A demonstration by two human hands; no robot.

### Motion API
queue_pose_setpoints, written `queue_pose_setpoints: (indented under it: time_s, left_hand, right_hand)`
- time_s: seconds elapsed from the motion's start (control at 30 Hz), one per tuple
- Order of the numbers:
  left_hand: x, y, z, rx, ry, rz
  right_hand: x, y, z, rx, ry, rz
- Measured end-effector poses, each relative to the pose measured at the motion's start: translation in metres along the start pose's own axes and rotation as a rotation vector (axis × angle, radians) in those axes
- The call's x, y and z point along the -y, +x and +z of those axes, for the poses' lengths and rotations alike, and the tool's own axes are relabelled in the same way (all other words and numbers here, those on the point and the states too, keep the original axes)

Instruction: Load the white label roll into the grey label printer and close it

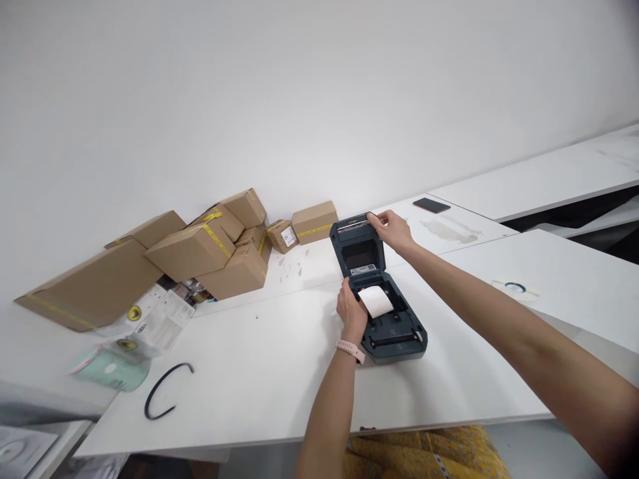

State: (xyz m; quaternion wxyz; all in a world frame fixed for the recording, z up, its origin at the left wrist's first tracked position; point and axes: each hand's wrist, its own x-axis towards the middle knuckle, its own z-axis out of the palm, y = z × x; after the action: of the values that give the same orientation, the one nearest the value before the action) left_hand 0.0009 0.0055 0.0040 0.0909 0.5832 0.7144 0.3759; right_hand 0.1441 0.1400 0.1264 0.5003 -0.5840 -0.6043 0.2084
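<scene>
A dark blue-grey label printer (pixel 399 336) stands on the white table with its lid (pixel 357 251) raised. Inside the base sits a roll of white paper (pixel 376 301). My right hand (pixel 392 229) pinches the upper right corner of the lid, thumb and fingers closed on its edge. Against the left side of the base, near the hinge, my left hand (pixel 352 311) is wrapped round the printer's wall. A pink band is on my left wrist. Part of the left fingers is hidden behind the printer.
Several cardboard boxes (pixel 190 251) are piled at the back left. A black curved band (pixel 156 392) lies at the front left, near a pale green packet (pixel 112 367). A dark phone (pixel 432 205) lies at the back right, and a blue ring (pixel 514 287) nearer.
</scene>
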Motion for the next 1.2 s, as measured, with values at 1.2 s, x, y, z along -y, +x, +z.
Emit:
queue_pose_setpoints:
  time_s: [1.2]
  left_hand:
    - [-0.001,-0.001,0.003,-0.061,-0.056,-0.006]
  right_hand:
    - [-0.056,-0.104,0.030,0.880,-0.628,-0.669]
